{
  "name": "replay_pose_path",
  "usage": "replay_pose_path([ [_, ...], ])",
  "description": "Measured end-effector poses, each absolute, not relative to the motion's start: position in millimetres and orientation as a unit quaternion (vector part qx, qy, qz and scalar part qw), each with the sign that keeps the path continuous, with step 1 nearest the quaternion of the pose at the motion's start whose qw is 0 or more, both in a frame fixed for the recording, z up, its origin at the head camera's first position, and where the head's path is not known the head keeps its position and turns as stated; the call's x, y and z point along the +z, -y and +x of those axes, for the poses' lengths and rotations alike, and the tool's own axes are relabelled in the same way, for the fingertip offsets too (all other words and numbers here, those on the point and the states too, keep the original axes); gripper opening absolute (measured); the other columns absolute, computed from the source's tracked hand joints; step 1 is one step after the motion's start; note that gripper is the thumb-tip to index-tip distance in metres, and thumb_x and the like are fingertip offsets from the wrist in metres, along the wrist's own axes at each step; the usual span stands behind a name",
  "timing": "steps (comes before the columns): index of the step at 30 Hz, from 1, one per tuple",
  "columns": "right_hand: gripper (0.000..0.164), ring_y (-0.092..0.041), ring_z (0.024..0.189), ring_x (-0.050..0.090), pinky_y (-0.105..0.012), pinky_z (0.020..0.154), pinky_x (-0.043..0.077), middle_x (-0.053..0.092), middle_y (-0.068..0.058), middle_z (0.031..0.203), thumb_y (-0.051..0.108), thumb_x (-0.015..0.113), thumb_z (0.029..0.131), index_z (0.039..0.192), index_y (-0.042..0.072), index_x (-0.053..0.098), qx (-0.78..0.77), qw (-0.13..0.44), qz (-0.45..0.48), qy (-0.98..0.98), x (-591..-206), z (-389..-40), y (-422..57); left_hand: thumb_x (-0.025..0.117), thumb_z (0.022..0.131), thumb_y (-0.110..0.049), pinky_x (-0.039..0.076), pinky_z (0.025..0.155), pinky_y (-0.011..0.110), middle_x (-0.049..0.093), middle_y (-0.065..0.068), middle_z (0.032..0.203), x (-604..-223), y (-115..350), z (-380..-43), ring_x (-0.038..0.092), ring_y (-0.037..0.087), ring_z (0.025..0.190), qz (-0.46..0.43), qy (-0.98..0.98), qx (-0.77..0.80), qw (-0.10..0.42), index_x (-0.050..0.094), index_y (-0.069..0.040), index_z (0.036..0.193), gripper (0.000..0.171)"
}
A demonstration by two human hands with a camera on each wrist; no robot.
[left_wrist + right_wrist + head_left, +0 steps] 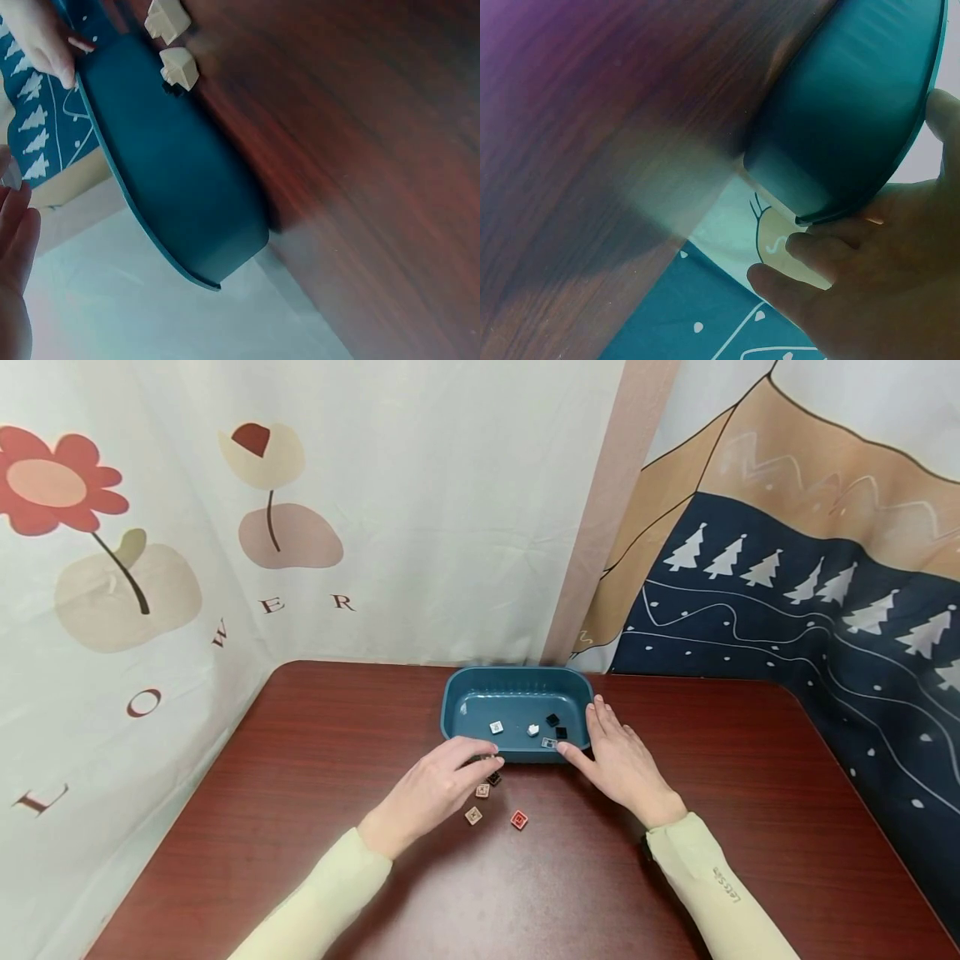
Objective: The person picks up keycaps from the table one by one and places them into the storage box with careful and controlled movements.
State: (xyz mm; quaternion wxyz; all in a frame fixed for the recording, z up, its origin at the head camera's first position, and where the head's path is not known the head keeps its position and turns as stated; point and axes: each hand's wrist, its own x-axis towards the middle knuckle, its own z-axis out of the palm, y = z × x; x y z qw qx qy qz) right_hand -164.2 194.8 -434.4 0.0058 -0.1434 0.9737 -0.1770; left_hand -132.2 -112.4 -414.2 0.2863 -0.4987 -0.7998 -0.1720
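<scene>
My left hand [431, 785] pinches a small pale keycap [11, 176] between thumb and fingers, just over the front rim of a blue tray [517, 757]. The fingers mostly hide that keycap. My right hand [626, 768] rests against the tray's right end, thumb on the front rim and fingers stretched along the outer side. Inside the tray lie several keycaps, among them a white keycap [496, 727] and a black keycap [552, 720]. Below the left hand on the table are a dark keycap [493, 778], a beige keycap [472, 816] and a second beige keycap [482, 791].
A red keycap [519, 820] lies apart on the brown table [337, 727], in front of the tray. The tray stands near the table's back edge, close to a white curtain [450, 527]. At the right hangs a dark blue curtain [750, 627] with trees.
</scene>
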Motion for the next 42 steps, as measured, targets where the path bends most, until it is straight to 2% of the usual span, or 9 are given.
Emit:
replay_pose_path([
  [15, 0.1, -0.042, 0.154, 0.022, -0.063, 0.119, 0.027, 0.018, -0.026, 0.168, 0.068, 0.047, 0.101, 0.158, -0.011, 0.027, -0.183, -0.001, -0.142, -0.973, -433.8, -163.1, -194.6, 0.081, 0.087, 0.001, 0.056, 0.094, 0.031, 0.07, 0.012, 0.116, -405.7, 96.4, -157.2, 0.069, 0.024, 0.107, -0.441, 0.787, -0.274, 0.334, 0.077, -0.002, 0.115, 0.028],
  [23, 0.099, -0.043, 0.155, 0.021, -0.063, 0.119, 0.025, 0.016, -0.025, 0.169, 0.067, 0.048, 0.101, 0.159, -0.01, 0.026, -0.189, 0.005, -0.141, -0.972, -432.5, -162.9, -194.4, 0.081, 0.087, 0.001, 0.054, 0.099, 0.032, 0.072, 0.013, 0.118, -405.6, 90.2, -169.4, 0.068, 0.026, 0.111, -0.419, 0.798, -0.274, 0.335, 0.078, -0.001, 0.115, 0.028],
  [29, 0.099, -0.043, 0.154, 0.022, -0.063, 0.119, 0.027, 0.017, -0.026, 0.168, 0.067, 0.048, 0.101, 0.158, -0.011, 0.027, -0.187, 0.001, -0.143, -0.972, -433.2, -163.4, -194.8, 0.08, 0.089, 0.001, 0.056, 0.095, 0.033, 0.073, 0.014, 0.115, -406.5, 87.0, -178.2, 0.069, 0.027, 0.107, -0.401, 0.807, -0.278, 0.332, 0.079, -0.001, 0.113, 0.024],
  [42, 0.099, -0.042, 0.155, 0.021, -0.063, 0.119, 0.026, 0.016, -0.025, 0.169, 0.067, 0.048, 0.101, 0.159, -0.01, 0.026, -0.188, 0.006, -0.143, -0.972, -434.5, -164.1, -195.6, 0.077, 0.092, -0.003, 0.058, 0.09, 0.033, 0.074, 0.011, 0.11, -413.0, 84.2, -196.5, 0.072, 0.023, 0.102, -0.337, 0.87, -0.253, 0.256, 0.079, -0.002, 0.109, 0.017],
])
